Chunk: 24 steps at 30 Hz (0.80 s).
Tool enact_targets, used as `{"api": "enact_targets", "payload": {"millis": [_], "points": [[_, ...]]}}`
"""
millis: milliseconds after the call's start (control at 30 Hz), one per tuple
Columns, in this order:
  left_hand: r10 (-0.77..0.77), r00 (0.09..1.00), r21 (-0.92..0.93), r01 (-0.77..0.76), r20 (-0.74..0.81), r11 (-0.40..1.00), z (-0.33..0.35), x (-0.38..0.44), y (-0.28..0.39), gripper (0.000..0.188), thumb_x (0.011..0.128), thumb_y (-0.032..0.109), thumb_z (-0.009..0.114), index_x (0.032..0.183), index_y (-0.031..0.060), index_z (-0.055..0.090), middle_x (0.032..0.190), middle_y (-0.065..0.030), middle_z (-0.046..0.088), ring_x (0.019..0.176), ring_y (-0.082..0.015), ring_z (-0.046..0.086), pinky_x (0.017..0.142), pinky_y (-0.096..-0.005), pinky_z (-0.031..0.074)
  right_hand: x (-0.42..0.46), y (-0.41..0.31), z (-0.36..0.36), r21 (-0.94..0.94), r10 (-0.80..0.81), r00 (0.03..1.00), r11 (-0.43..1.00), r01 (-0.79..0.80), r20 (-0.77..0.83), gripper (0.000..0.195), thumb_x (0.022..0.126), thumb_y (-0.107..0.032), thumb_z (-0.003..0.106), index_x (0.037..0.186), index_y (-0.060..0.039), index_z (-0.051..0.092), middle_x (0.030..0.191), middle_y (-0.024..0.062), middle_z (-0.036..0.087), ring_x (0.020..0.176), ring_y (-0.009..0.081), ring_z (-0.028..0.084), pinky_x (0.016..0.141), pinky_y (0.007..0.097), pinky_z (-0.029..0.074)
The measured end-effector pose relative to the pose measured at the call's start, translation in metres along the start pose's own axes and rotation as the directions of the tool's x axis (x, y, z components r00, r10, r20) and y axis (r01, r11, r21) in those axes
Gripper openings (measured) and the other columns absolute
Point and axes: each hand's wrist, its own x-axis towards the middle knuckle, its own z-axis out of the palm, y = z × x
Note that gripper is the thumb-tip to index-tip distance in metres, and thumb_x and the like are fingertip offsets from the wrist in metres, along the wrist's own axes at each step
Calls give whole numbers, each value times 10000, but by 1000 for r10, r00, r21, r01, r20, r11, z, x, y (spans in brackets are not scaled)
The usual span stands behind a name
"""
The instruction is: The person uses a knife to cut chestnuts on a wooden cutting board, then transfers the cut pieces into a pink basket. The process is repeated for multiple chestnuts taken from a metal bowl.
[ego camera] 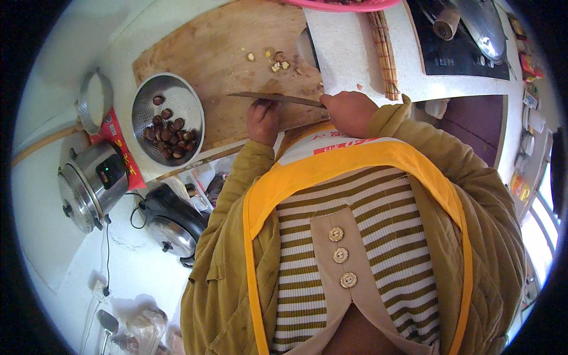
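My right hand (351, 113) grips a knife (284, 96) at the near right edge of a wooden cutting board (213, 53). Its blade points left and passes just beyond the fingertips of my left hand (263, 122). Those fingers are curled around a small dark brown thing, apparently a chestnut, mostly hidden by them. To the left, a perforated metal bowl (200, 111) rests partly on the board and holds several brown chestnuts (166, 135). Farther back on the board lie pale yellow chestnut pieces (279, 66) and bits of shell.
A metal strainer (95, 103), a red packet (133, 166) and an electric cooker (91, 186) stand left. A black appliance (171, 226) sits nearer me. Right of the board are a bundle of thin sticks (384, 57) and a black cooktop (443, 62). A pink basin (346, 6) stands behind.
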Motion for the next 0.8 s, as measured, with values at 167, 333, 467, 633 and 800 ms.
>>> {"api": "enact_targets", "payload": {"millis": [167, 333, 467, 633, 800], "points": [[17, 999, -39, -19, -42, 999, 3, 0, -3, 198, 679, -3, 636, 870, 47, 649, 877, -116, 613, 824, -296, 579, 720, -378, 482, 12, 1, -11, -17, -4, 998, 1000, 5, 57, 239, 703, -29, 504, 937, 4, 541, 762, 235, 598, 759, 393, 593, 688, 475, 464], [-7, 1000, -68, 7, -7, 998, -1, 4, -2, 229, 658, -18, 630, 881, 25, 656, 896, -109, 607, 858, -286, 579, 738, -364, 491, 25, 1, -19, -29, 57, 991, 998, -53, 122, 278, 699, -13, 488, 967, 3, 559, 809, 248, 599, 796, 395, 590, 708, 477, 464], [4, 1000, -85, -4, 6, 996, -1, 4, -3, 263, 658, -12, 606, 917, 10, 648, 928, -122, 599, 880, -294, 573, 756, -371, 491, 44, 0, -16, -57, -8, 985, 998, 18, 171, 281, 695, -15, 493, 966, 5, 566, 823, 252, 601, 801, 394, 591, 716, 476, 465], [-39, 999, -138, 44, 39, 989, -2, 2, -3, 190, 701, 1, 647, 890, 24, 647, 906, -155, 621, 853, -315, 590, 737, -389, 484, 56, -2, -1, -10, 15, 990, 1000, -14, 137, 279, 693, -28, 502, 961, 8, 570, 811, 245, 605, 804, 390, 593, 718, 475, 465], [7, 1000, -81, -8, -20, 997, 0, 5, -2, 169, 695, -12, 649, 860, 16, 629, 886, -157, 614, 810, -313, 586, 699, -382, 481, 58, 2, 12, 24, 19, 999, 1000, -20, 44, 257, 690, -54, 522, 933, -6, 590, 804, 235, 611, 791, 384, 598, 721, 470, 467]]}}
